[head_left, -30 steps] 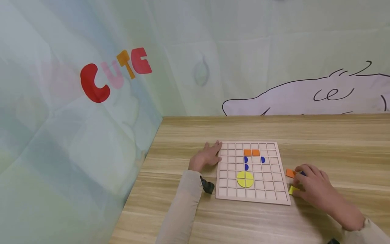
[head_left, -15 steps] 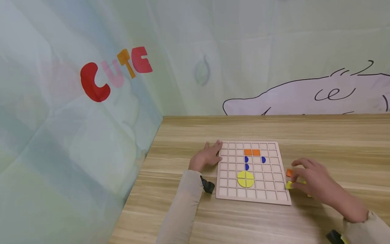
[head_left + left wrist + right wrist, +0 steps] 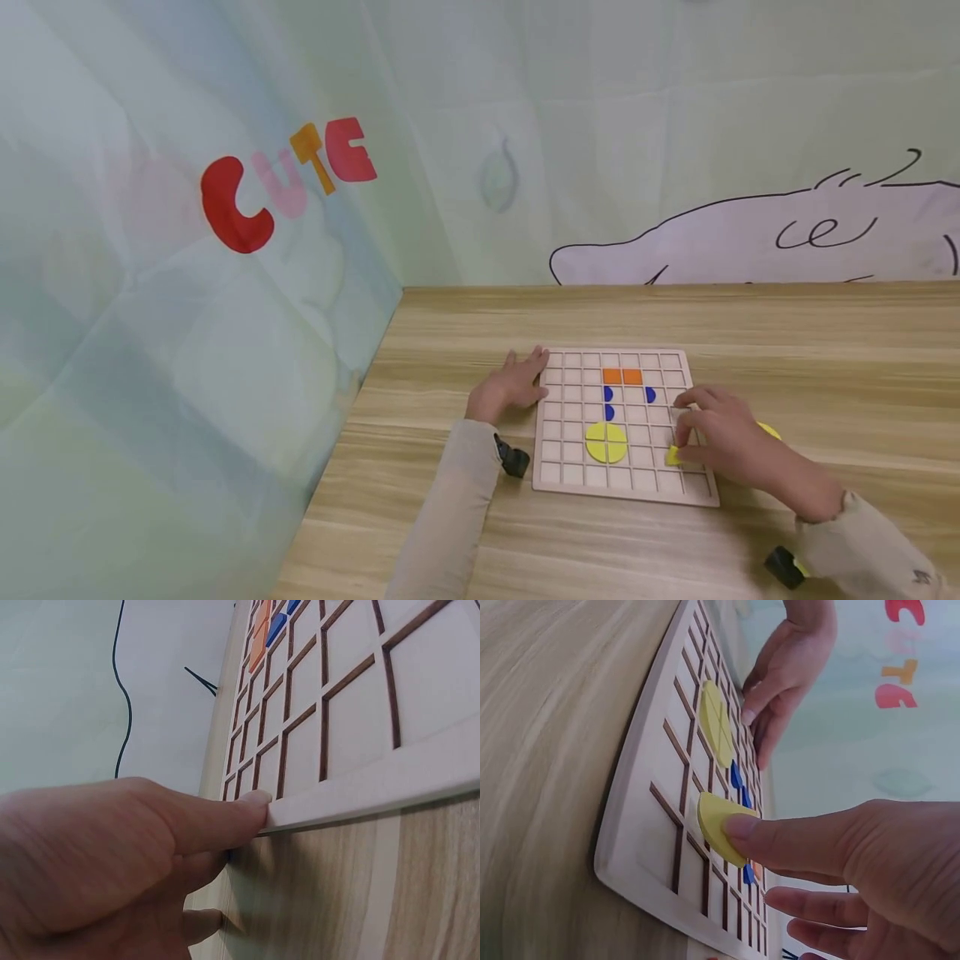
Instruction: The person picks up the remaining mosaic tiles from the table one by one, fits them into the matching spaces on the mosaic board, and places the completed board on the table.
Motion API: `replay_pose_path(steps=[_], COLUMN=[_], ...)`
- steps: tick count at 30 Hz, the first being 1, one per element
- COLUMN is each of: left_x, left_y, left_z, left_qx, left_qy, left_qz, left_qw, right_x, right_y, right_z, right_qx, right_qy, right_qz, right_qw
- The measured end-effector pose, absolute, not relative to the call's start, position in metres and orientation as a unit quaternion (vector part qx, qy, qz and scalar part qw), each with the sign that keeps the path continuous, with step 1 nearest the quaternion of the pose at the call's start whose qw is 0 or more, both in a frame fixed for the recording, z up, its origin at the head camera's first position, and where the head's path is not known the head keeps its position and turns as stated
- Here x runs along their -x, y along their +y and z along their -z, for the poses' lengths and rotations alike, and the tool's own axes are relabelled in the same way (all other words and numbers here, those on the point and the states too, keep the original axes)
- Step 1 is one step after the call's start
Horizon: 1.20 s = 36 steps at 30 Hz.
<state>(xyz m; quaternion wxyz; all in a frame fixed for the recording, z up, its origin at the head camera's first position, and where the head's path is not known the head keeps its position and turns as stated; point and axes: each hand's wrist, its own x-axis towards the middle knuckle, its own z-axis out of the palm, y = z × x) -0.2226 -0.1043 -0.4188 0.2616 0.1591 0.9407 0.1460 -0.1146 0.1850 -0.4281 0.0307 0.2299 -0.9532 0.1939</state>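
A wooden grid board [image 3: 562, 429] lies flat on the table. My left hand [image 3: 510, 387] rests against its left edge; in the left wrist view the thumb [image 3: 232, 821] touches the rim. Over the board's right side, my right hand [image 3: 731, 437] pinches a yellow quarter-circle tile [image 3: 718, 825] between thumb and fingers. Whether this tile touches the board, I cannot tell. Several yellow quarters form a circle [image 3: 597, 452] in the grid. Above it sit two orange squares [image 3: 632, 377] and small blue half-circles [image 3: 650, 395].
Another yellow piece [image 3: 768, 430] shows on the table [image 3: 465, 325] behind my right hand, which hides most of that spot. A printed cloth [image 3: 465, 125] hangs beyond the table's back edge and along its left side.
My right hand has moved left from the loose pieces beside the board to above its right columns, carrying the yellow quarter-circle tile. My left hand stays at the left edge.
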Motion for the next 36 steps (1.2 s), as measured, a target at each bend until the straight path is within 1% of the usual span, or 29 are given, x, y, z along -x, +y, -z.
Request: replay_pose_path(steps=[4, 7, 14, 24, 36], left_x=[0.223, 0.223, 0.222, 0.224, 0.224], left_y=[-0.104, -0.105, -0.104, -0.104, -0.104], left_z=[0.420, 0.420, 0.418, 0.416, 0.417], left_qx=[-0.160, -0.160, -0.155, -0.151, -0.151], left_qy=[0.941, 0.941, 0.940, 0.940, 0.939], left_qz=[-0.144, -0.143, -0.145, -0.147, -0.149], left_qw=[0.261, 0.261, 0.266, 0.269, 0.272], right_x=[0.117, 0.118, 0.120, 0.114, 0.109], right_y=[0.180, 0.178, 0.174, 0.171, 0.174], right_z=[0.430, 0.431, 0.433, 0.428, 0.426], right_qx=[-0.228, -0.231, -0.239, -0.214, -0.215], right_qy=[-0.953, -0.952, -0.949, -0.961, -0.965], right_qz=[-0.198, -0.202, -0.208, -0.174, -0.153], right_qw=[0.004, -0.005, -0.002, 0.002, 0.010])
